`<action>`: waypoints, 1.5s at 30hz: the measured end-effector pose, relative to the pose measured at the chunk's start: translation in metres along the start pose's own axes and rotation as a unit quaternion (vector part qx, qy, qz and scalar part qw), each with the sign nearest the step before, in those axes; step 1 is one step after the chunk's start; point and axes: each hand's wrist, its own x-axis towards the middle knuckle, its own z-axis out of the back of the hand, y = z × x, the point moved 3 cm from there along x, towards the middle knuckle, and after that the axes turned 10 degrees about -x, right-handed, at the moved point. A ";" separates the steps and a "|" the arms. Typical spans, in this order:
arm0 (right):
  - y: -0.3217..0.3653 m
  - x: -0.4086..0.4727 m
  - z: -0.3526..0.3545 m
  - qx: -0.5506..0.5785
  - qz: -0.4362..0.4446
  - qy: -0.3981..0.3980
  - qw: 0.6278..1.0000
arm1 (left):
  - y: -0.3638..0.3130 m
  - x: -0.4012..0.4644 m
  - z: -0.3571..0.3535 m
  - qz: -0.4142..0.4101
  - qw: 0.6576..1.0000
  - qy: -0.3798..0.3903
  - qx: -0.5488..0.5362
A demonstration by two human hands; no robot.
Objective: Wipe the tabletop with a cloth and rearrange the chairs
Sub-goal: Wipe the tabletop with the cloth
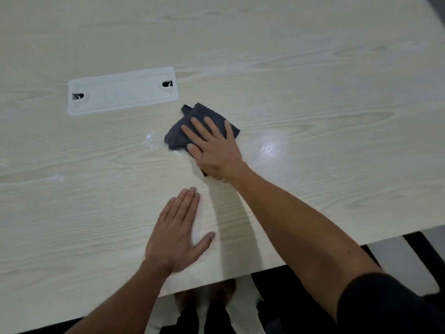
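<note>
Table (313,68): pale woodgrain, grey cable hatch (122,90) at left, white residue (149,139) beside it. Left hand (178,235) rests flat near the front edge, grip spread. Right hand (214,148) presses flat on dark cloth (178,133) at table centre, fingers splayed.

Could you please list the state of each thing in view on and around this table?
Cloth: dark, crumpled, flat on the tabletop under the right hand.
Right hand: fingers spread, pressing the cloth.
Left hand: flat, palm down on bare wood, holding nothing.
Tabletop: pale wood grain, with white specks left of the cloth and a shiny patch to its right.
Cable cover plate: closed, flush with the tabletop.
</note>
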 end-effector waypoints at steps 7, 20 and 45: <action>-0.162 -0.051 0.019 0.052 -0.291 -0.007 0.955 | 0.001 0.000 -0.003 -0.007 1.000 -0.011 -0.007; 0.077 -0.049 -0.027 0.029 -0.185 -0.011 0.982 | 0.016 -0.015 0.013 0.008 0.980 -0.087 -0.181; 0.115 -0.118 -0.046 -0.005 -0.040 -0.021 0.999 | 0.070 -0.086 0.018 0.058 0.998 -0.027 0.007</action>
